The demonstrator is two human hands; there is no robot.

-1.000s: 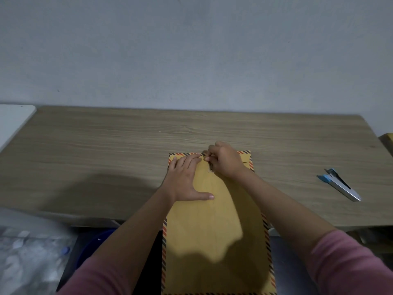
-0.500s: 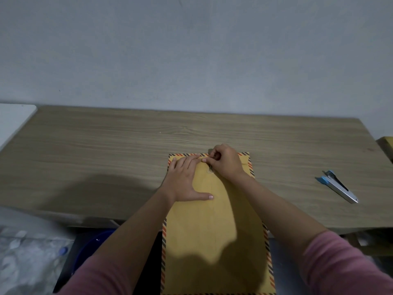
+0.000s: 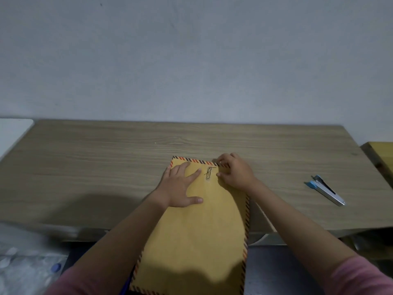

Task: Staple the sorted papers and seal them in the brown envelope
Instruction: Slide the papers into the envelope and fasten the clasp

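The brown envelope (image 3: 200,226) with a striped border lies lengthwise on the wooden table (image 3: 106,167), its near half hanging over the front edge. A small metal clasp (image 3: 208,173) shows near its far end, flap folded down. My left hand (image 3: 180,186) presses flat on the envelope left of the clasp, fingers straight. To the right of the clasp my right hand (image 3: 235,172) rests on the envelope's far right corner, its fingers bent at the edge. No papers are visible.
A blue and silver stapler (image 3: 325,190) lies on the table to the right. A white surface (image 3: 12,133) adjoins the table's far left, a yellow wooden piece (image 3: 380,154) its right. Clear plastic wrap (image 3: 23,267) sits below the table's left front.
My right hand has moved off the clasp to the right, uncovering it. My left hand stays pressed on the envelope, forefinger now pointing at the clasp.
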